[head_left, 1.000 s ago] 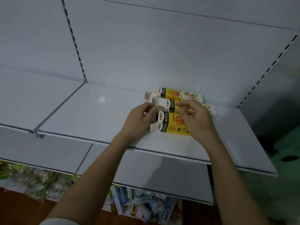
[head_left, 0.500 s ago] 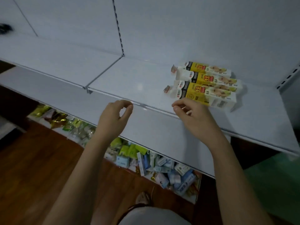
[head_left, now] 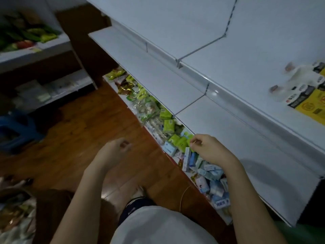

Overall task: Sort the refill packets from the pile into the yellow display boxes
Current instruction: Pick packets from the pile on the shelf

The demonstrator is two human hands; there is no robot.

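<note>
The yellow display boxes [head_left: 306,95] lie stacked on the white upper shelf [head_left: 237,67] at the far right, blurred and cut by the frame edge. Both hands hang in the air well below and left of them. My left hand [head_left: 112,152] hovers over the wooden floor with fingers loosely curled, holding nothing. My right hand [head_left: 209,148] hovers over the packets on the bottom shelf, fingers loosely curled, and I see nothing in it. A pile of small packets [head_left: 12,213] lies on the floor at the lower left, dim and blurred.
Green, blue and white packets [head_left: 177,138] fill the bottom shelf under the white middle shelf [head_left: 228,138]. A second shelf unit with green goods [head_left: 26,37] stands at the left. A blue stool [head_left: 15,131] sits on the wooden floor [head_left: 79,138]. My legs are below.
Both hands left the yellow boxes and dropped away from the shelf. The view swung down and left, so the boxes now sit at the far right edge.
</note>
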